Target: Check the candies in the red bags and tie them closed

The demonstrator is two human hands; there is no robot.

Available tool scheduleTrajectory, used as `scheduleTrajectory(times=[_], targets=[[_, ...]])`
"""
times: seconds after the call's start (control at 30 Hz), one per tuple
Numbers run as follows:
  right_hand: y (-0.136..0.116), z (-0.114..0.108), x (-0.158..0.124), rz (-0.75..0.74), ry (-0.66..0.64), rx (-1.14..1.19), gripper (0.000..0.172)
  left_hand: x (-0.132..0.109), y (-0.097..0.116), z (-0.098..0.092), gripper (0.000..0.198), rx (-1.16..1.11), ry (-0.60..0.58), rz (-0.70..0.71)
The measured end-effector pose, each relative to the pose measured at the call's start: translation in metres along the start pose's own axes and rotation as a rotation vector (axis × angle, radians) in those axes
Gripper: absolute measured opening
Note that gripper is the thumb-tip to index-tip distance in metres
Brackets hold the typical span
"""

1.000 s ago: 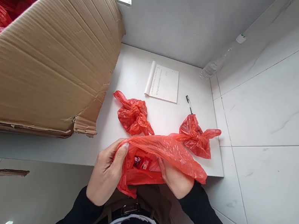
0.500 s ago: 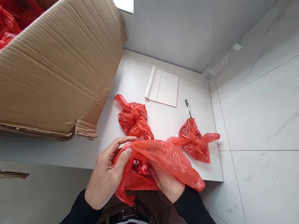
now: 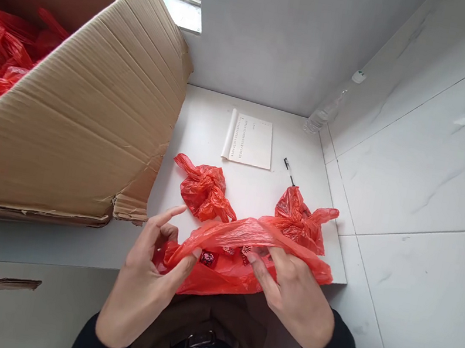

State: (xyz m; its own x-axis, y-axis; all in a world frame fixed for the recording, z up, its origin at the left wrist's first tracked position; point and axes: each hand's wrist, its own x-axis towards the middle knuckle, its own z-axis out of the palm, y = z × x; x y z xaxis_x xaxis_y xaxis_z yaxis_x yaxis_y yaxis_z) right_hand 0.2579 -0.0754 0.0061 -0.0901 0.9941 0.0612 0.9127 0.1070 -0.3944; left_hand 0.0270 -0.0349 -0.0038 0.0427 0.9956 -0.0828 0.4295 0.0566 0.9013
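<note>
Nearest in, the left hand point(image 3: 145, 284) has its thumb on the rim and its index finger stretched well apart; how firmly the other fingers grip, I cannot tell; over on the right, the right hand point(image 3: 300, 301) has its fingers inside the mouth, thumb beside a packet, and whether they pinch anything is hidden; between them, the open red bag point(image 3: 218, 281) sits at the near edge of the table point(image 3: 252, 189); thin, limp, slick film by the look of it, light but easily torn, so the gathered rim should be the place to hold; inside, small red packets point(image 3: 208, 258), shiny, probably light and slippery, best taken by their ends; just beyond, a left tied bag point(image 3: 205, 190) and a right tied bag point(image 3: 302, 221); farther back, a notebook point(image 3: 253, 141)!
</note>
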Motion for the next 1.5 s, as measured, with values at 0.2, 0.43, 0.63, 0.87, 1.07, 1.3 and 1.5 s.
scheduleTrajectory(times=[0.2, 0.43, 0.63, 0.87, 1.07, 1.3, 1.5], targets=[[0.015, -0.061, -0.036, -0.185, -0.105, 0.114, 0.032, -0.006, -0.012, -0.031, 0.045, 0.218, -0.208, -0.055], [0.054, -0.058, -0.063, 0.110, 0.141, -0.049, 0.065, -0.020, -0.001, -0.035, 0.060, -0.050, -0.117, -0.213], [0.070, -0.058, -0.071, 0.314, 0.024, 0.225, 0.028, -0.028, 0.006, -0.043, 0.050, -0.376, -0.191, -0.270], [0.051, -0.074, -0.061, 0.315, 0.204, 0.445, 0.029, -0.033, 0.006, -0.046, 0.028, -0.717, -0.181, -0.285], [0.030, -0.075, -0.044, 0.336, 0.228, 0.718, 0.039, -0.030, 0.028, -0.032, 0.055, -0.408, -0.037, -0.083], [0.019, -0.065, -0.039, 0.284, 0.080, 0.941, 0.042, -0.011, 0.010, -0.024, 0.024, 0.221, 0.319, 0.284], [0.034, -0.049, -0.020, 0.227, 0.169, 0.758, 0.026, 0.007, 0.022, -0.032, 0.028, -0.110, 0.258, 0.063]])
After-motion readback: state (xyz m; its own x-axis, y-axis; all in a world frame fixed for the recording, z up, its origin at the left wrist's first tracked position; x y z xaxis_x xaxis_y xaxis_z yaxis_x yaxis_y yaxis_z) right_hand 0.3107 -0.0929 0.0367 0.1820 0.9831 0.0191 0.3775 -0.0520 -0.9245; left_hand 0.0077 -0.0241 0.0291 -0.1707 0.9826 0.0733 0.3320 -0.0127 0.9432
